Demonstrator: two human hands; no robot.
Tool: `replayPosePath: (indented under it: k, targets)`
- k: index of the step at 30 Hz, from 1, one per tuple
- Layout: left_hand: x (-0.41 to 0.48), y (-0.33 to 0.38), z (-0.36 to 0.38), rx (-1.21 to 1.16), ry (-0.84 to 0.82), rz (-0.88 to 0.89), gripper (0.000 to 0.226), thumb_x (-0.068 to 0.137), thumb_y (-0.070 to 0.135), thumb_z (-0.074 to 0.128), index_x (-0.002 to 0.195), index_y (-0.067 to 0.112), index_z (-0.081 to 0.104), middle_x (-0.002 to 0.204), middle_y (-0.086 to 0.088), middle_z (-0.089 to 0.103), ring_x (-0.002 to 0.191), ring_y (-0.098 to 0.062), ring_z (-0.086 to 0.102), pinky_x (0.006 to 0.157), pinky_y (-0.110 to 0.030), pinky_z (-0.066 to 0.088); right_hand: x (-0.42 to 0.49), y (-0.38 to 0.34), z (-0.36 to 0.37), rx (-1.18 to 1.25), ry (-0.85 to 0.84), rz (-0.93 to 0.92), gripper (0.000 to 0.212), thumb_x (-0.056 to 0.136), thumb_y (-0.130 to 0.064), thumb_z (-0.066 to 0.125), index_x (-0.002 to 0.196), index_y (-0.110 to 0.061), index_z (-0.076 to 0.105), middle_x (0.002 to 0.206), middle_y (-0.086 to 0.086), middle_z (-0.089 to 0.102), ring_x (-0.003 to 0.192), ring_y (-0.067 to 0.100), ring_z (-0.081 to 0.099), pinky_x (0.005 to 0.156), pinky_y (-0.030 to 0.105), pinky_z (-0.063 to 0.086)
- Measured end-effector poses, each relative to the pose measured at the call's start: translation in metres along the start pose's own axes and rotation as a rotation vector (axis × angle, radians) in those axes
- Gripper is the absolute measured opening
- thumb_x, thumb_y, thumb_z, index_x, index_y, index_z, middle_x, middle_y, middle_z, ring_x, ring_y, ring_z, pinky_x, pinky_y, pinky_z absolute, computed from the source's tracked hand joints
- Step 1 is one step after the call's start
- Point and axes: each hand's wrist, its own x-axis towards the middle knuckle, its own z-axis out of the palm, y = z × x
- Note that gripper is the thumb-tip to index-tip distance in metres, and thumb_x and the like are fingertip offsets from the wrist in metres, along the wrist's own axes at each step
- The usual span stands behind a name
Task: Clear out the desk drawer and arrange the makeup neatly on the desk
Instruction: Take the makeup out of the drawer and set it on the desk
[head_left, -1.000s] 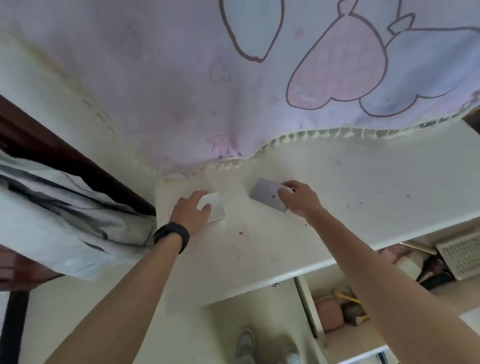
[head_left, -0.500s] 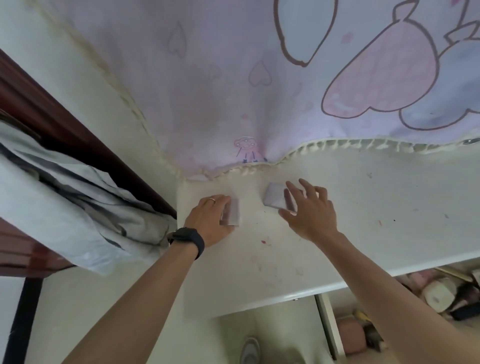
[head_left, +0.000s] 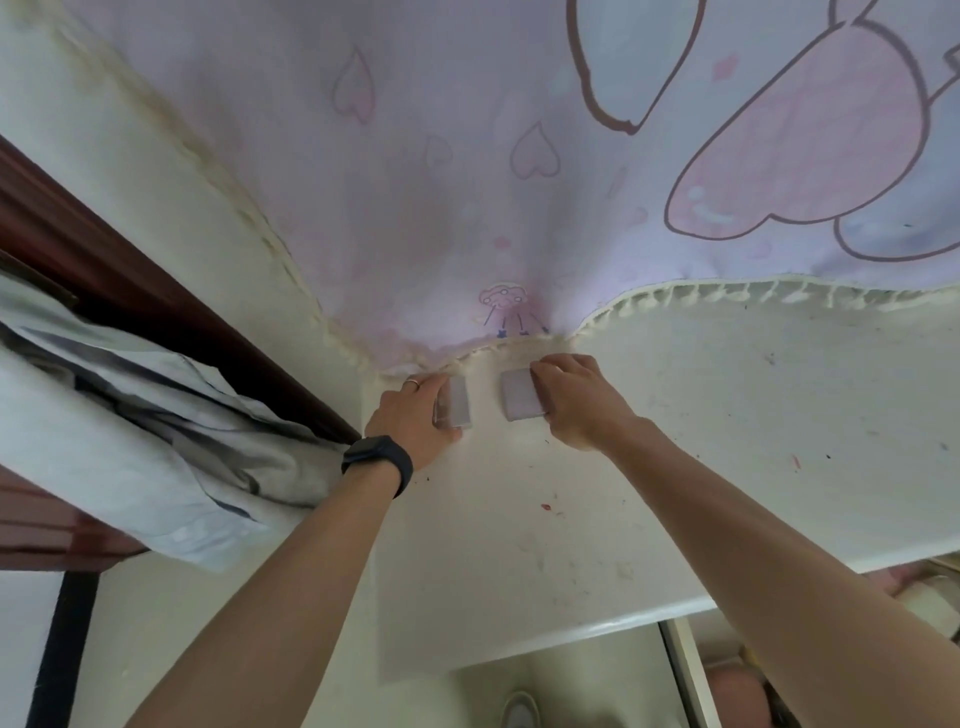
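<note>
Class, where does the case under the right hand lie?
Head view: the right case lies on the desk near its back left corner, beside the left case.

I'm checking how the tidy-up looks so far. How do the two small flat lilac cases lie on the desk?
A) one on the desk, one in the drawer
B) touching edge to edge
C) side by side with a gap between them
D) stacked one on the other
C: the left case, held by the left hand, and the right case, held by the right hand, lie flat on the desk with bare desktop showing between them.
</note>
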Motion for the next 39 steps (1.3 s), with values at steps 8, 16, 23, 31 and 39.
replayPosePath:
  k: [8, 16, 23, 31, 39]
  targets:
    - [0.008, -0.014, -0.009, 0.047, -0.006, -0.045, 0.074, 0.084, 0.041, 0.073, 0.148, 0.033, 0.037, 0.150, -0.001, 0.041, 0.121, -0.033, 0.055, 0.099, -0.046, 0.050, 0.023, -0.029, 0.008, 0.024, -0.011, -0.046, 0.064, 0.086, -0.001, 0.060, 0.145, -0.017, 0.041, 0.153, -0.003, 0.036, 0.145, 0.024, 0.020, 0.112, 0.039, 0.040]
    - [0.005, -0.023, -0.009, -0.013, 0.029, -0.060, 0.070, 0.082, 0.042, 0.076, 0.142, 0.037, 0.041, 0.146, 0.006, 0.042, 0.118, -0.026, 0.058, 0.097, -0.042, 0.050, 0.025, -0.030, 0.009, 0.060, 0.004, -0.054, 0.068, 0.084, -0.001, 0.062, 0.146, -0.017, 0.042, 0.153, -0.001, 0.038, 0.145, 0.024, 0.024, 0.115, 0.033, 0.031]
    - [0.001, -0.030, -0.016, 0.007, 0.030, -0.049, 0.070, 0.081, 0.040, 0.074, 0.141, 0.044, 0.038, 0.145, 0.013, 0.043, 0.111, -0.020, 0.062, 0.089, -0.039, 0.054, 0.024, -0.033, 0.012, -0.018, -0.010, -0.030, 0.078, 0.087, -0.005, 0.062, 0.156, -0.021, 0.029, 0.164, -0.007, 0.023, 0.154, 0.020, 0.008, 0.124, 0.042, 0.022]
    - [-0.016, -0.021, -0.014, 0.102, 0.038, -0.021, 0.068, 0.084, 0.025, 0.070, 0.143, 0.035, 0.038, 0.145, -0.002, 0.045, 0.131, -0.029, 0.045, 0.102, -0.050, 0.045, -0.022, -0.038, 0.022, 0.070, 0.105, -0.017, 0.076, 0.089, -0.011, 0.063, 0.156, -0.030, 0.032, 0.168, -0.007, 0.013, 0.155, 0.017, 0.004, 0.124, 0.033, 0.017]
    - [-0.105, 0.058, 0.027, -0.088, 0.001, 0.290, 0.053, 0.095, 0.021, 0.057, 0.146, 0.030, 0.046, 0.154, 0.003, 0.041, 0.139, -0.021, 0.036, 0.111, -0.035, 0.031, -0.200, -0.023, 0.053, 0.451, 0.469, 0.316, 0.037, 0.092, -0.015, 0.071, 0.127, -0.024, 0.068, 0.137, -0.006, 0.060, 0.132, 0.017, 0.047, 0.107, 0.019, 0.033]
